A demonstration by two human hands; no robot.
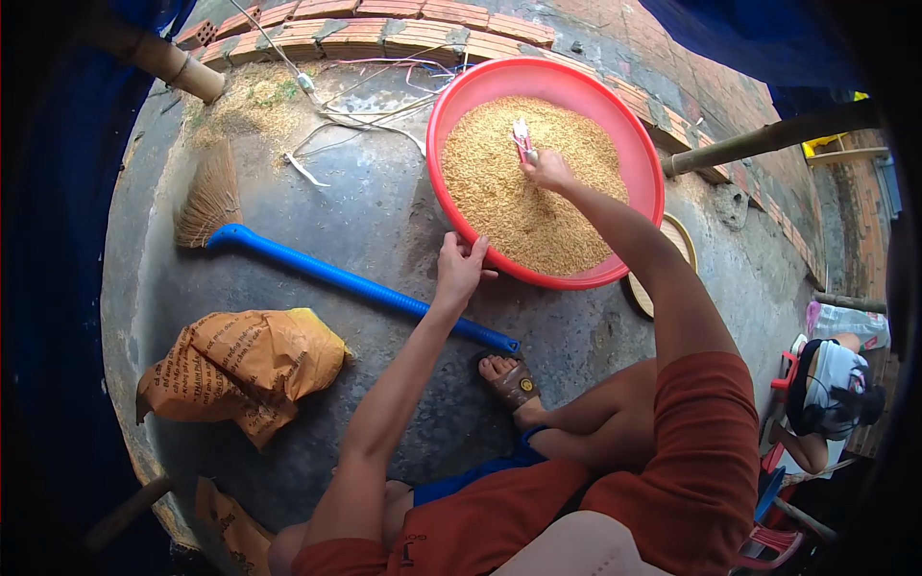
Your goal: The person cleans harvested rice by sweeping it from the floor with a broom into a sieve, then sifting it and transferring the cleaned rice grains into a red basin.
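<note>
A wide red plastic basin [641,182] of golden unhusked grain [480,154] stands on the concrete floor ahead of me. My left hand [461,271] is at the near-left rim, thumb and fingers closed on its edge. Over the middle of the grain, my right hand [549,171] is closed around a small tool [522,137] with a red handle and a shiny metal end pointing away from me. That end lies against or close over the grain; I cannot tell what kind of tool it is.
A broom [317,269] with a blue handle lies left of the basin, near a crumpled orange-brown sack [254,360]. A round tray [678,235] is partly under the basin. Cables [370,120] and bricks [423,38] are behind. Another person [834,384] sits at far right.
</note>
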